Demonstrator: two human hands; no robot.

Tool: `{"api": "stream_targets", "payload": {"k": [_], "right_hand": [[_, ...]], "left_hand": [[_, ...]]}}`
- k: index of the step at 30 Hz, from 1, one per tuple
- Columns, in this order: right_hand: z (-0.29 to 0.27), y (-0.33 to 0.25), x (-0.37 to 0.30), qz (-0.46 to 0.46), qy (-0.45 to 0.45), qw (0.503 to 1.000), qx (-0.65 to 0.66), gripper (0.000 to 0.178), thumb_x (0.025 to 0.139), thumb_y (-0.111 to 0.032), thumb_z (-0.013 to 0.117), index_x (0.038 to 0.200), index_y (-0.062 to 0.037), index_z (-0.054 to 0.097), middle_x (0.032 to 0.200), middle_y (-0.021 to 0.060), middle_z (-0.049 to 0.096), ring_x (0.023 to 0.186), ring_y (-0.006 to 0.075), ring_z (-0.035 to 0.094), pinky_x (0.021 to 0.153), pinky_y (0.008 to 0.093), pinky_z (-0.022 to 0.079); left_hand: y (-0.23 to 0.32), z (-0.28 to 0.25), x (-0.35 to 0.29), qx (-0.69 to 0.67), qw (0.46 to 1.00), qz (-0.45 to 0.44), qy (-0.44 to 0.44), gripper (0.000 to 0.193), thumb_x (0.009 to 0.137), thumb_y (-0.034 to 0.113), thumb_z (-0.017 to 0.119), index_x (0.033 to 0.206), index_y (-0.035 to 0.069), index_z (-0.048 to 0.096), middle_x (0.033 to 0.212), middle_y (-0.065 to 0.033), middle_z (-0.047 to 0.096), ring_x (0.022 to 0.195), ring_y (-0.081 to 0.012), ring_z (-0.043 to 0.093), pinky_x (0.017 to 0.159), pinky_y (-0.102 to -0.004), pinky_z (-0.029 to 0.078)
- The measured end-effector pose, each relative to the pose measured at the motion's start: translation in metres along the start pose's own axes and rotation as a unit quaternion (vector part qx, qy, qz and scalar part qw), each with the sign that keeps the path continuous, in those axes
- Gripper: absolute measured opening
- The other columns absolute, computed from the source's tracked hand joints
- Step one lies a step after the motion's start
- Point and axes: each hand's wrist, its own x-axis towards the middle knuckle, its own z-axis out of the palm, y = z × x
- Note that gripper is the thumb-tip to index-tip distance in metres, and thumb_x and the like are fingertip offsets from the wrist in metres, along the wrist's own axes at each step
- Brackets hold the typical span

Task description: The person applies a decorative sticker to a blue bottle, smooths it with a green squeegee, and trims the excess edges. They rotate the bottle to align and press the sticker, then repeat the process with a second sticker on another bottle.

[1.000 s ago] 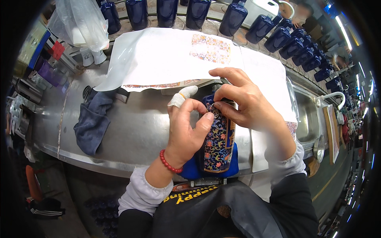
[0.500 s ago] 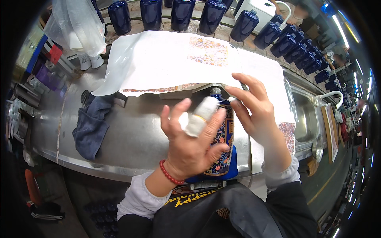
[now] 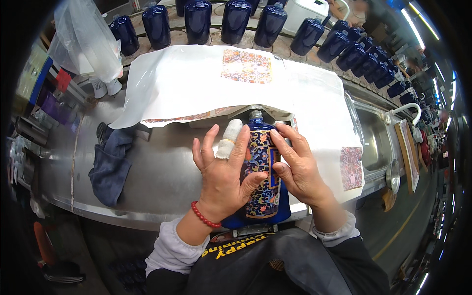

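A dark blue bottle (image 3: 262,126) lies in front of me, neck pointing away, below the lifted edge of a white sheet. A floral patterned decal (image 3: 259,196) with gold edging covers its upward side. Along the bottle's left side rests my left hand (image 3: 221,179), open, fingers spread, thumb over the decal; one finger is wrapped in white bandage. My right hand (image 3: 302,172) is open at the bottle's right shoulder, fingertips on the decal's upper right edge. Beneath the bottle shows a blue base (image 3: 286,206), whose kind I cannot make out.
Large white sheets (image 3: 187,78) printed with patterned panels cover the far part of the metal table (image 3: 162,182). A grey-blue cloth (image 3: 112,167) lies at left. Several plain blue bottles (image 3: 236,23) stand in a curved row behind. A sink (image 3: 373,140) is at right, a plastic bag (image 3: 86,44) at upper left.
My left hand has come down beside the bottle, and my right fingertips have moved down onto the decal's right edge. The decal's front is now less covered. The whole view has shifted slightly.
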Motion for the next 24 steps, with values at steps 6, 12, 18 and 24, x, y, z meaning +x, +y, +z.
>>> {"api": "stream_targets", "payload": {"k": [6, 12, 18, 24], "right_hand": [[-0.001, 0.003, -0.001, -0.004, 0.015, 1.0, -0.016, 0.058, 0.092, -0.022, 0.071, 0.144, -0.003, 0.053, 0.142, 0.0255, 0.05, 0.124, 0.0431, 0.053, 0.104, 0.0473, 0.045], [0.001, 0.007, -0.009, 0.001, 0.028, 0.999, 0.035, 0.062, 0.099, -0.026, 0.063, 0.149, 0.004, 0.042, 0.146, 0.0266, 0.045, 0.131, 0.0428, 0.049, 0.11, 0.0458, 0.041], [0.01, 0.012, -0.021, 0.021, 0.022, 0.998, 0.047, 0.061, 0.102, -0.028, 0.058, 0.151, 0.0032, 0.039, 0.149, 0.0262, 0.043, 0.134, 0.0418, 0.046, 0.113, 0.0441, 0.038], [0.014, 0.014, -0.023, 0.017, 0.039, 0.997, 0.068, 0.063, 0.104, -0.035, 0.055, 0.15, 0.0045, 0.039, 0.148, 0.0266, 0.044, 0.132, 0.0429, 0.047, 0.112, 0.0455, 0.039]], "left_hand": [[0.003, -0.005, 0.008, 0.029, 0.999, 0.028, 0.022, 0.086, 0.097, 0.071, 0.042, 0.149, 0.004, 0.048, 0.124, -0.0117, 0.065, 0.144, -0.0379, 0.024, 0.116, -0.0628, 0.006], [0.013, -0.016, 0.028, 0.147, 0.97, 0.194, -0.027, 0.087, 0.094, 0.079, 0.029, 0.143, 0.013, 0.059, 0.138, -0.0068, 0.062, 0.142, -0.0341, 0.032, 0.121, -0.0606, 0.005], [0.001, -0.016, 0.035, 0.106, 0.979, 0.173, -0.01, 0.083, 0.095, 0.078, 0.029, 0.137, 0.016, 0.065, 0.129, -0.0017, 0.067, 0.139, -0.0319, 0.038, 0.121, -0.0614, 0.004], [-0.004, -0.016, 0.029, 0.06, 0.991, 0.116, 0.023, 0.086, 0.096, 0.078, 0.027, 0.139, 0.013, 0.064, 0.133, -0.01, 0.064, 0.142, -0.0365, 0.035, 0.12, -0.0612, 0.005]]}}
